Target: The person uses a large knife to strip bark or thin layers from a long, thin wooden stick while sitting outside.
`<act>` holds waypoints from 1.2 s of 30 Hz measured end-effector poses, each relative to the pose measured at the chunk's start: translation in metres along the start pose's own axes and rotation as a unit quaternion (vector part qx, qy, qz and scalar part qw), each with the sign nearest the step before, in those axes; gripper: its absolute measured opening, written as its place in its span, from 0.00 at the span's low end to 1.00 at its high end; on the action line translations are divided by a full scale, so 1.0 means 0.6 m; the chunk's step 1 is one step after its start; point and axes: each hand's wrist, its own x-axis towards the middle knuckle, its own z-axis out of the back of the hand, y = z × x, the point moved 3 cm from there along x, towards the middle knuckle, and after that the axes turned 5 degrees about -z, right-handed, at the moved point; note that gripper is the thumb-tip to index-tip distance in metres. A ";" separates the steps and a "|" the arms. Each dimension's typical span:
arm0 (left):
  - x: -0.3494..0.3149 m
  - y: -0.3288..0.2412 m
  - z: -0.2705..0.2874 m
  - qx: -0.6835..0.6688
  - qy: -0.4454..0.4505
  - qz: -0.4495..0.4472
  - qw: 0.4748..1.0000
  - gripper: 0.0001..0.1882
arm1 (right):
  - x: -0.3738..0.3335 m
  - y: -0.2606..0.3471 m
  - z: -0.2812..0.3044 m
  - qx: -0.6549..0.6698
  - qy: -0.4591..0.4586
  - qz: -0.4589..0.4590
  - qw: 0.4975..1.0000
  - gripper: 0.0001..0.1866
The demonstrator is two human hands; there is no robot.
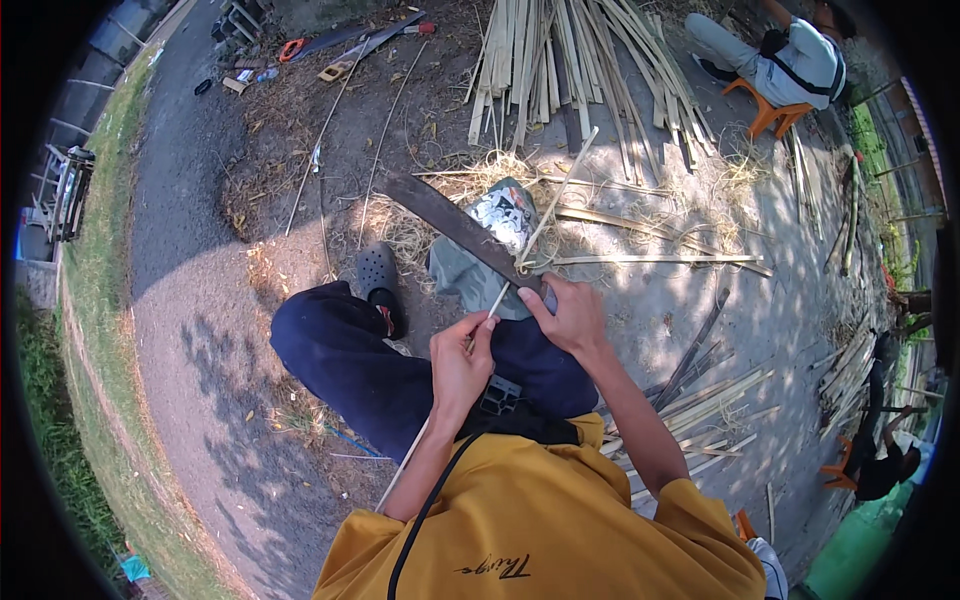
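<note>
My left hand [462,365] pinches a thin pale bamboo strip [403,466], which runs back along my left forearm. Its front end meets the edge of a broad, dark knife blade [450,222]. My right hand [572,315] is closed at the near end of this knife, the thumb pressed by the blade; the handle is hidden in the palm. Beyond the blade, another length of pale strip [562,193] slants up and away; whether it joins the held one I cannot tell. Beneath the knife, a grey-green cloth [455,270] and a printed piece [505,215] cover my leg.
A large pile of split bamboo [560,60] lies ahead, with curly shavings [400,225] around. Handsaws [365,50] rest at the far left. More strips [710,410] lie right of me. One person [800,65] sits on an orange stool [770,108]; another [888,468] sits far right.
</note>
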 end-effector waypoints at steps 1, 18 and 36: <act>0.002 0.002 -0.002 0.000 -0.001 0.001 1.000 0.09 | 0.000 0.005 0.001 0.003 0.009 0.016 1.000 0.26; 0.004 -0.049 0.016 0.084 0.008 -0.049 0.995 0.09 | -0.010 0.018 0.000 -0.039 0.054 0.078 0.995 0.29; -0.046 -0.037 0.021 0.058 -0.010 -0.060 0.996 0.09 | -0.009 0.016 -0.005 -0.031 0.022 0.038 0.999 0.30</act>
